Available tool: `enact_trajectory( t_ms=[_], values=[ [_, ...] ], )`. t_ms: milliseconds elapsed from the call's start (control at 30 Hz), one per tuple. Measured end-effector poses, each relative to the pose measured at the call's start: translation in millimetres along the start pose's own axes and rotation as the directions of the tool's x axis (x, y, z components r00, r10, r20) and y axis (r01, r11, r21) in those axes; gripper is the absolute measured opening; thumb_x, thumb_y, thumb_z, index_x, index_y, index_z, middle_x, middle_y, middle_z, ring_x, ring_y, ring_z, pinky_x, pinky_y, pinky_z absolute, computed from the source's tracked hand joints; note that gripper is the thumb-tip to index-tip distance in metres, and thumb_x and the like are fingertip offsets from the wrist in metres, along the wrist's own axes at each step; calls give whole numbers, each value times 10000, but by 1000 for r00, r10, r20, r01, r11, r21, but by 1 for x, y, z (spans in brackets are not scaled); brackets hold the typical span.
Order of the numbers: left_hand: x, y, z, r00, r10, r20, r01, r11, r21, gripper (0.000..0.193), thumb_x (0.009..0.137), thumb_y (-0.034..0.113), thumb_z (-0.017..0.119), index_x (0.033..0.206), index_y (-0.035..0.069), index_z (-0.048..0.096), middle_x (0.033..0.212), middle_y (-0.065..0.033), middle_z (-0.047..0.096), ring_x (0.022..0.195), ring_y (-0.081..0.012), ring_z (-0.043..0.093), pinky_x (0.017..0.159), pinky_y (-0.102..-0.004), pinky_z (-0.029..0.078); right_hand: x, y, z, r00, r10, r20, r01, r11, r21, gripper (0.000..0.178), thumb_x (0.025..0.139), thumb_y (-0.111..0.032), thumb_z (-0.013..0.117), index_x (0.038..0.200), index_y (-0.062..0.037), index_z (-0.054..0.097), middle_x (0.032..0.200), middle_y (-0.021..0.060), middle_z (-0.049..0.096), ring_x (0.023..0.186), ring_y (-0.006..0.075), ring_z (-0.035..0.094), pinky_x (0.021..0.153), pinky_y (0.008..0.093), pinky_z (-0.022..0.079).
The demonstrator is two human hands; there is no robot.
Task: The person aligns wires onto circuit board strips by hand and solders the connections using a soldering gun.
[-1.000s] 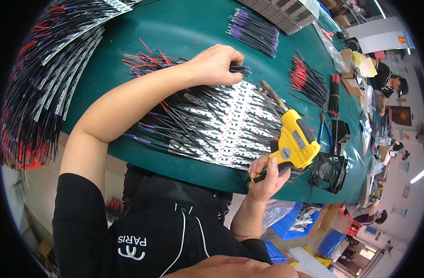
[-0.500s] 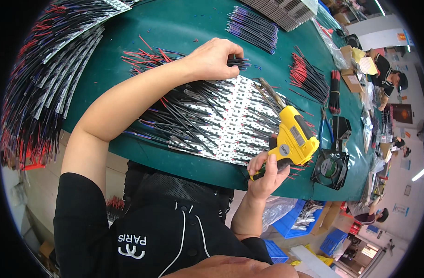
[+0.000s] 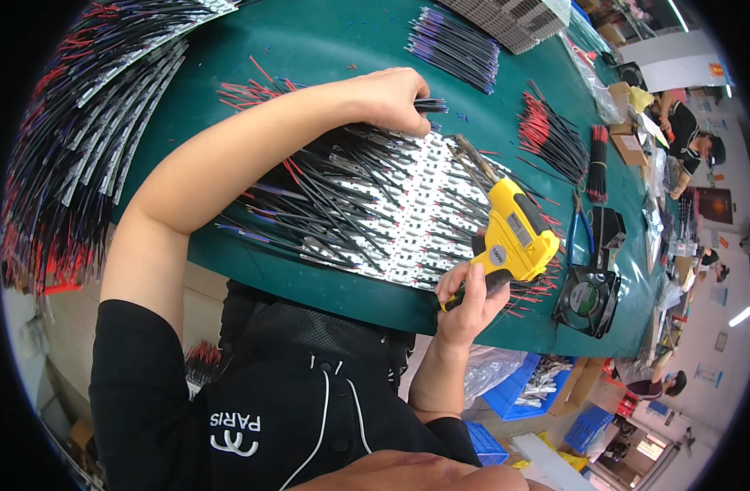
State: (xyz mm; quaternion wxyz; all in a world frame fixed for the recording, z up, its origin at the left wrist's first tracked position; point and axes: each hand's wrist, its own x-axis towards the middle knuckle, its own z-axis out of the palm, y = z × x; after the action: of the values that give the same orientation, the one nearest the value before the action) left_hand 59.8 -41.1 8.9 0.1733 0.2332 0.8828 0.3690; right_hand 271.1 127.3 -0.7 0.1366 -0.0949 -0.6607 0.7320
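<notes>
My right hand [image 3: 471, 309] is wrapped round the black handle of a yellow soldering gun [image 3: 516, 231]. The gun's thin metal tip points up and left, close to the top edge of a panel of small white circuit boards [image 3: 420, 204]. Over that edge my left hand [image 3: 394, 100] is closed on some thin black wires [image 3: 433, 105], whose ends poke out to the right of the fingers. Rows of black, red and blue wires [image 3: 326, 209] fan out from both sides of the panel. Whether the tip touches a board cannot be made out.
Wired strips [image 3: 105, 139] hang over the table's left side. Wire bundles [image 3: 453, 51] [image 3: 555, 135] lie beyond the panel. To the right are blue-handled pliers [image 3: 580, 229] and a black fan [image 3: 588, 301]. A blue crate [image 3: 506, 401] stands below the edge; a co-worker [image 3: 682, 135] is farther off.
My left hand has turned a little and shifted slightly right, still holding wires. The soldering gun has moved slightly, its tip staying near the panel's top edge. The view has shifted a little.
</notes>
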Motion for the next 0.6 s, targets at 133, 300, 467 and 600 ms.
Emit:
enact_trajectory(
  t_ms=[133,300,467,600],
  values=[
    [7,-19,2,998,20,67,-2,968,-252,273,726,225,674,816,-23,603,653,-61,579,609,-158,512,590,-304,410,0,-1,3,1000,3,-3,-3,1000,23,393,880,-100,413,1214,100,359,528,29,402,386,88,364,370,222,345],
    [7,-11,-11,965,-62,253,170,887,-429,208,781,218,659,875,34,642,688,-21,586,563,-62,500,468,-189,368,2,-2,0,1000,-7,-10,7,1000,-9,398,877,-104,406,1212,105,359,524,31,396,383,89,356,369,222,343],
    [7,-6,-8,965,-97,242,205,858,-472,179,746,178,632,835,24,650,673,-20,582,542,-74,509,451,-214,383,2,-4,2,1000,2,-19,-2,1000,2,409,873,-111,410,1212,113,356,520,32,392,381,91,352,366,222,340],
    [6,1,-13,967,-164,196,233,882,-410,168,693,158,619,782,20,652,641,-13,570,536,-74,504,444,-221,383,3,-3,1,999,14,-29,-14,1000,12,416,872,-113,412,1216,114,353,518,31,389,376,92,349,365,223,339]
  ],
)
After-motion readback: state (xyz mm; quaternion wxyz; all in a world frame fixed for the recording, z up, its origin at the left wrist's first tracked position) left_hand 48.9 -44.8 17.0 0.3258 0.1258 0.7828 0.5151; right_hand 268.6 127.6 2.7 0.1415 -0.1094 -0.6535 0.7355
